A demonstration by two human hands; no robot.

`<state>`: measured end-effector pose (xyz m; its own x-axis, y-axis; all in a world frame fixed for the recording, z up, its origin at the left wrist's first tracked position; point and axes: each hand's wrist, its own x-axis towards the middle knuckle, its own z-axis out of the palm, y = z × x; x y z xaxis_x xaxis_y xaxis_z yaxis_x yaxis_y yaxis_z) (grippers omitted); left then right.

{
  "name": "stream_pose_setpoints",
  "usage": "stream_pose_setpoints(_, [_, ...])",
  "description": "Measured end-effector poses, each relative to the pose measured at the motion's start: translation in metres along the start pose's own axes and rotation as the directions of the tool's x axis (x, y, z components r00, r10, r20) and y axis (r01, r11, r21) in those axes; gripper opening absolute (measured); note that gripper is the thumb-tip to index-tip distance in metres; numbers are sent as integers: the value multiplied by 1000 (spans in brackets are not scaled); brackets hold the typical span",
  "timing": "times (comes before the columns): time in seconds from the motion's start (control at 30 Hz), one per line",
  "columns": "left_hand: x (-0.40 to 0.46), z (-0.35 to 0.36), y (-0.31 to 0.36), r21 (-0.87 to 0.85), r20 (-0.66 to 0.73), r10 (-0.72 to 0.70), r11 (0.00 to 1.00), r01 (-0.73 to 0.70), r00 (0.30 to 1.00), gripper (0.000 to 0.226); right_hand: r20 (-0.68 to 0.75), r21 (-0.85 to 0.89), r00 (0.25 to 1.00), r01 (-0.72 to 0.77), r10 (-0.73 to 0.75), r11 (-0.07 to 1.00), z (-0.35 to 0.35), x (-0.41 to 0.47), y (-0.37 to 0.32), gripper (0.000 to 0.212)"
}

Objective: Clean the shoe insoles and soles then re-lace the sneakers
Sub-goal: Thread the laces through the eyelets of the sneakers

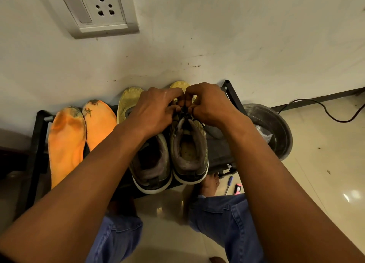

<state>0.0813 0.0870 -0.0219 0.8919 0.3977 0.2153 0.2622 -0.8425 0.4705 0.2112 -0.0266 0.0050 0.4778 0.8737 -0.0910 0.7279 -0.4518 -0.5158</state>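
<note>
Nearest the camera are the person's knees in blue jeans (221,221), with bare feet on the tiled floor (316,164). A screwdriver (229,184) and a small pink item (238,189) lie on the floor just beside the right foot.

Beyond the knees stands a low black rack (38,136) against the wall (237,35). Two sneakers (189,154) sit on it side by side, heels toward the person. Both look empty inside, so the insoles (65,144) are judged to be still out: the two orange ones lie on the rack to the left, soiled at the toe ends, and whether they have been cleaned cannot be told. The soles face down and cannot be judged either.

Farther on, over the right sneaker's tongue, the left hand (156,110) and right hand (209,104) meet. Both have fingers curled and pinch the dark lace (182,112) between their tips, seemingly working at its upper eyelets. This puts the work in the re-lacing stage on this shoe. How the left sneaker is laced is hidden under the left forearm.

Past the hands, two yellow soles (128,102) lean at the wall, and a dark basin (276,128) stands to the right of the rack. Likely left to do: finish this lace and put the insoles back.
</note>
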Motion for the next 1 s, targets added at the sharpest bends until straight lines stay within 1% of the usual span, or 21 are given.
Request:
stream_pose_setpoints(0.1, [0, -2, -1, -54, 12, -26, 998, 27, 1000, 16, 17, -3, 999, -33, 33, 999, -1, 1, 0, 16])
stream_pose_setpoints(0.2, [2, -6, -2, -152, 30, -93, 984, 96, 995, 13, 23, 48, 993, -116, 115, 992, -4, 2, 1, 16])
stream_pose_setpoints(0.3, [2, -9, -4, -206, 57, -124, 969, 133, 991, 16, 73, 78, 983, -174, 169, 982, -10, 1, 2, 10])
stream_pose_setpoints(0.4, [1, -13, -5, -205, 107, -98, 972, 119, 989, 11, 175, 116, 965, -220, 198, 969, -17, -1, 1, 11])
stream_pose_setpoints(0.47, [1, -16, -7, -230, 128, -80, 967, 108, 989, 12, 237, 141, 949, -244, 207, 959, -21, -2, 2, 13])
stream_pose_setpoints(0.53, [0, -17, -8, -245, 147, -60, 965, 95, 987, 15, 261, 148, 945, -242, 198, 959, -23, -1, 2, 13])
stream_pose_setpoints(0.73, [0, -16, -10, -263, 138, -18, 963, 54, 990, 14, 207, 141, 965, -193, 162, 971, -19, 0, 1, 14])
stream_pose_setpoints(0.9, [0, -11, -10, -238, 127, -14, 970, 44, 992, 10, 155, 107, 977, -165, 148, 980, -15, 1, 2, 21])
stream_pose_setpoints(1.0, [-2, -10, -8, -207, 125, 15, 978, 11, 992, 10, 143, 75, 984, -120, 109, 990, -12, -1, 0, 19])
